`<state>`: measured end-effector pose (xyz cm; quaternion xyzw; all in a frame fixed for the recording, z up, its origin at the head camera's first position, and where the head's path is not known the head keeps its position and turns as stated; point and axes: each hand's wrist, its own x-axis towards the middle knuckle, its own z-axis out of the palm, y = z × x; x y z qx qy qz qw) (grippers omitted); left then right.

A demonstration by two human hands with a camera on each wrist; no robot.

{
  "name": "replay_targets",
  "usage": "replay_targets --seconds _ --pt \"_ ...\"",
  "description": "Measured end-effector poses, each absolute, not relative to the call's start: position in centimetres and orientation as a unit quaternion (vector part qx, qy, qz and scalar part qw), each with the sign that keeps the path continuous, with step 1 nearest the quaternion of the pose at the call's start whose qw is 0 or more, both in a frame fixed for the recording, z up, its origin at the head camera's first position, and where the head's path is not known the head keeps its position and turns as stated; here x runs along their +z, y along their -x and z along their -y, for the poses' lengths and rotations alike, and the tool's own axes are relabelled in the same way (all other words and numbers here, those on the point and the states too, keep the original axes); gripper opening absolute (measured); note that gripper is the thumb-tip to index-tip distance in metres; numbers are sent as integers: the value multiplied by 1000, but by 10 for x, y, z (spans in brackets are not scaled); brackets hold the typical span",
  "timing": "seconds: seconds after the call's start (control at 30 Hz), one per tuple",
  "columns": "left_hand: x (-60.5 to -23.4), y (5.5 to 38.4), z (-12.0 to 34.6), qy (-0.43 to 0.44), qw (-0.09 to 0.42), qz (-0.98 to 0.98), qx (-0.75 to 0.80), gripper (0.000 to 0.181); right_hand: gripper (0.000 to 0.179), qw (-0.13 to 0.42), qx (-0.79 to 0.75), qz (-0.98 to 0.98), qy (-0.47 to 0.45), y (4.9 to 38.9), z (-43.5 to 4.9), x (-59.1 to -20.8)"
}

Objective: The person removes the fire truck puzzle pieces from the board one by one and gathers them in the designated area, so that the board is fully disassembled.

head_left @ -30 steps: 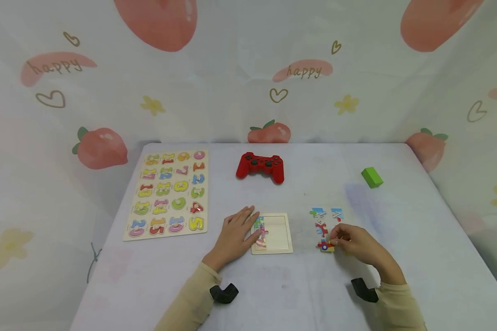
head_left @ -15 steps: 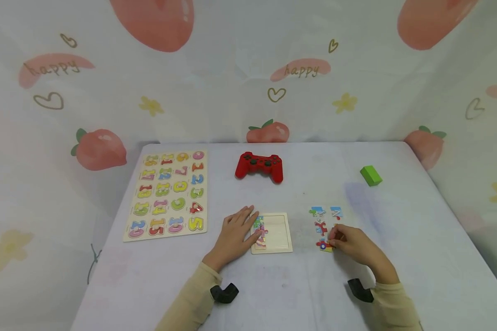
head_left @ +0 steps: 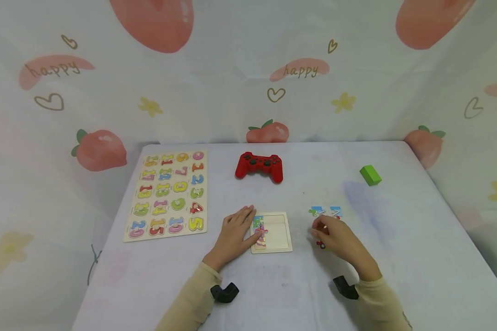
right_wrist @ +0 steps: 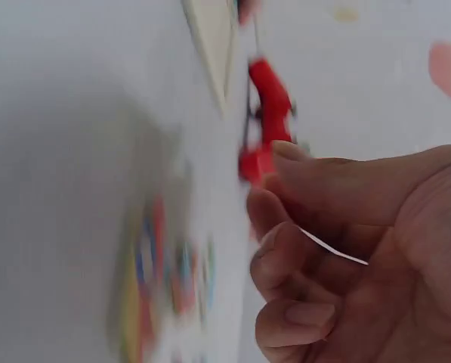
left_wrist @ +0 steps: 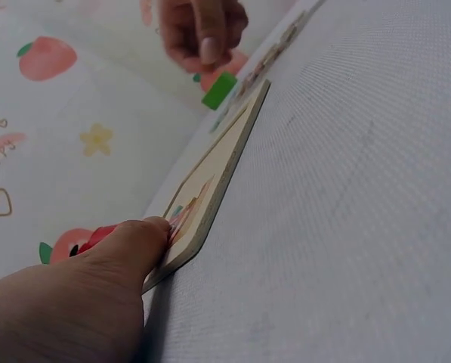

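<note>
My left hand [head_left: 233,233] rests on the left side of a square wooden puzzle board [head_left: 282,249], its thumb across the pink-and-green puzzle piece [head_left: 258,225] in the tray. My right hand [head_left: 337,236] hovers above loose puzzle pieces right of the board. Its fingers curl loosely in the right wrist view, with no piece visible between thumb and fingers. Beyond its fingertips lie a blue-and-green piece [head_left: 316,210] and a blue-and-white piece [head_left: 336,211]. A red piece with a dark wheel [head_left: 320,244] shows below the hand, which covers the others. Blur softens the pieces in the right wrist view.
A red game controller [head_left: 259,167] lies behind the puzzle board. At the left is a large number board [head_left: 173,197] filled with coloured numerals. A green block [head_left: 370,175] sits at the back right, before a printed cloth backdrop.
From beside the red-and-yellow piece, my right hand has moved left and slightly away from me, and now covers some pieces. My left hand has stayed on the board.
</note>
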<state>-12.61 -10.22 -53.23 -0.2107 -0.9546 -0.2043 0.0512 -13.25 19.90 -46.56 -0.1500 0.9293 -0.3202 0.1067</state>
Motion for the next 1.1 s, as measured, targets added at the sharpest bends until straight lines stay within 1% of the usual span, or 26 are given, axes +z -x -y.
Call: replay_targets --seconds 0.07,0.23,0.4,0.5,0.8,0.97,1.1 --pt "-531 127 102 211 53 954 -207 70 7 100 -328 -925 165 134 -181 -468" --pt "-529 125 101 206 42 955 -210 70 9 105 -339 -913 202 136 -139 -477" --pt "-527 126 101 201 44 956 -210 70 16 88 -326 -913 228 144 -112 -484" --pt "-527 126 101 203 47 955 -210 70 18 90 -324 -913 231 147 -104 -487" --pt "-530 127 101 199 42 960 -195 70 19 99 -331 -912 223 151 -94 -487" --pt "-529 127 101 197 45 957 -210 69 14 111 -351 -906 208 154 -89 -487" --pt "-526 127 100 183 39 951 -246 67 8 125 -378 -899 179 157 -86 -488"
